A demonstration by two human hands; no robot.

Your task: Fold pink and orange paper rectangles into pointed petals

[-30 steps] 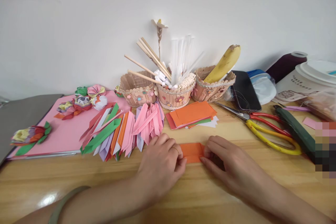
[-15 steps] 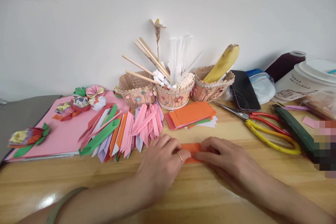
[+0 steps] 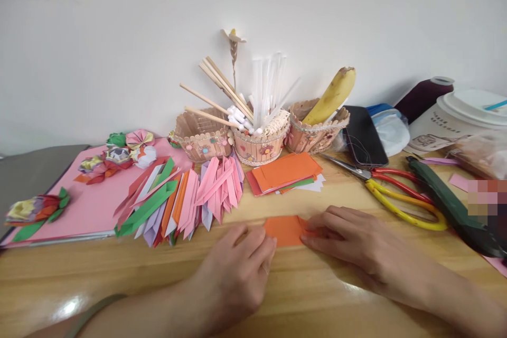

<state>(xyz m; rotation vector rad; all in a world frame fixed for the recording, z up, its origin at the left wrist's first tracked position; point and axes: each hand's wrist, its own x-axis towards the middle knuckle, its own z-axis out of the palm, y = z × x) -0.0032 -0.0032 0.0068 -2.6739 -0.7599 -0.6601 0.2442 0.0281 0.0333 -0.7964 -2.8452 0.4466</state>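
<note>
While the orange paper (image 3: 283, 231) lies on the surface (image 3: 304, 296), left fingers (image 3: 258, 245) curl against one end, hold unclear; right fingers (image 3: 322, 244) pinch the other, nearly closed. Uneven pressure could skew the fold.

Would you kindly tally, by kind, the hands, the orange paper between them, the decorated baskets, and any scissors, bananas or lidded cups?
Left hand and right hand: 2
Orange paper: 1
Decorated baskets: 3
Scissors: 1 pair
Banana: 1
Lidded cup: 1
Total: 9
</note>
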